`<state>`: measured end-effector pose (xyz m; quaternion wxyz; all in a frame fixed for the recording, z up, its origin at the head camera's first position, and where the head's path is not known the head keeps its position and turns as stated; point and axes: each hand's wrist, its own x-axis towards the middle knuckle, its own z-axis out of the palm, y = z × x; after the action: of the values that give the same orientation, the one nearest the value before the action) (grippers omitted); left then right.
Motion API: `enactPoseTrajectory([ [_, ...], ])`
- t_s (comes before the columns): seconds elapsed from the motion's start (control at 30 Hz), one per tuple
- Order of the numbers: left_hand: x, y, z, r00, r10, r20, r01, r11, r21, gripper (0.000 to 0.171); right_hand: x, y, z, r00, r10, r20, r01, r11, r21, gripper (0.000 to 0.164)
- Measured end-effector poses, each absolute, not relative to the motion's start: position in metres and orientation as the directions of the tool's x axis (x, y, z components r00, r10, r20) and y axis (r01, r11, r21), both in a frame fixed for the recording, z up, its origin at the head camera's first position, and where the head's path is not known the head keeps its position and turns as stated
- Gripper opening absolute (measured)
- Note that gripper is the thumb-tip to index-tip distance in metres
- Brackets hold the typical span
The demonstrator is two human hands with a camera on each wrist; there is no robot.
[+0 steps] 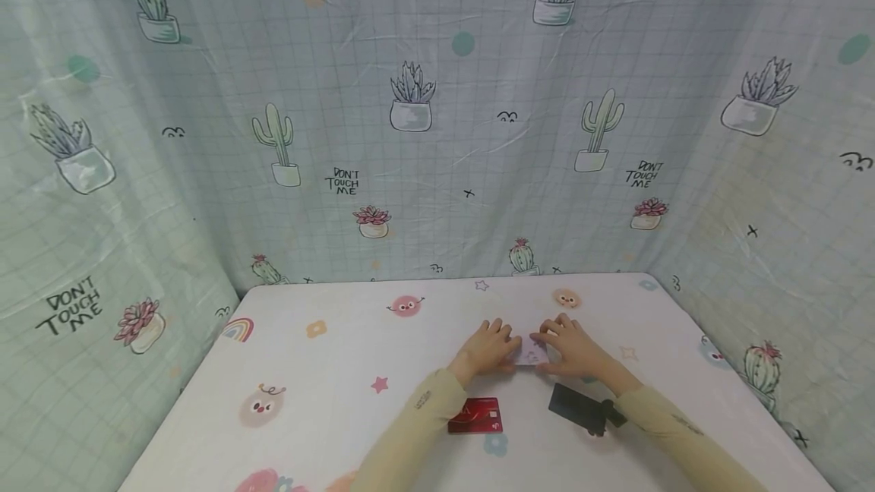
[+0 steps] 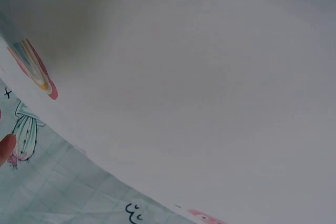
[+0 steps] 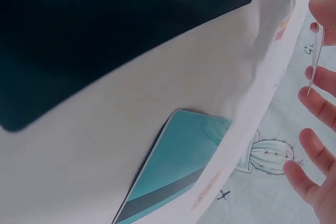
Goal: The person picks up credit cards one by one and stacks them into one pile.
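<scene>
Between both hands is a thin, see-through lilac card (image 1: pixel 529 353), at the right middle of the table. My left hand (image 1: pixel 488 348) pinches its left edge. My right hand (image 1: pixel 570 344) pinches the right edge; the right wrist view shows the card edge-on between bent fingers (image 3: pixel 323 11). A red bank card (image 1: pixel 476 416) with a chip lies beside the left forearm. Next to the right wrist is a flat black rectangular piece (image 1: pixel 574 406). A teal card (image 3: pixel 173 156) with a dark stripe lies on the table, mostly hidden under the right wrist in the head view.
The white table (image 1: pixel 328 370) carries printed figures such as a rainbow and stars. A patterned curtain (image 1: pixel 437 158) hangs behind it and along both sides. The left wrist view shows mostly bare tabletop, with one fingertip (image 2: pixel 6 148) at its left edge.
</scene>
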<state>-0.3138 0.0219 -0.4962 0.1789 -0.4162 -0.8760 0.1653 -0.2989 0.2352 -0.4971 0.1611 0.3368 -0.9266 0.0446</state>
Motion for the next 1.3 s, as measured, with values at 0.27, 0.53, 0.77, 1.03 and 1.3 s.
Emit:
enactPoseTrajectory([
  [0.27,-0.310,0.019,-0.495,-0.575,0.795,0.193,0.664,0.591,-0.459,0.043,-0.291,0.233,-0.493,-0.736,-0.586,0.338,-0.625,0.781,-0.009,0.052],
  [0.53,-0.304,0.013,-0.491,-0.517,0.815,0.260,0.651,0.572,-0.499,0.042,-0.285,0.231,-0.488,-0.738,-0.576,0.352,-0.624,0.781,-0.031,0.050],
  [0.77,-0.297,0.007,-0.486,-0.503,0.820,0.274,0.657,0.568,-0.495,0.041,-0.280,0.227,-0.485,-0.710,-0.590,0.385,-0.646,0.763,-0.020,0.050],
  [1.03,-0.290,-0.001,-0.484,-0.486,0.821,0.299,0.656,0.569,-0.495,0.041,-0.277,0.223,-0.485,-0.688,-0.600,0.408,-0.658,0.753,-0.005,0.050],
  [1.3,-0.282,-0.009,-0.482,-0.491,0.819,0.298,0.666,0.573,-0.477,0.041,-0.273,0.219,-0.487,-0.660,-0.605,0.447,-0.669,0.743,0.017,0.049],
])
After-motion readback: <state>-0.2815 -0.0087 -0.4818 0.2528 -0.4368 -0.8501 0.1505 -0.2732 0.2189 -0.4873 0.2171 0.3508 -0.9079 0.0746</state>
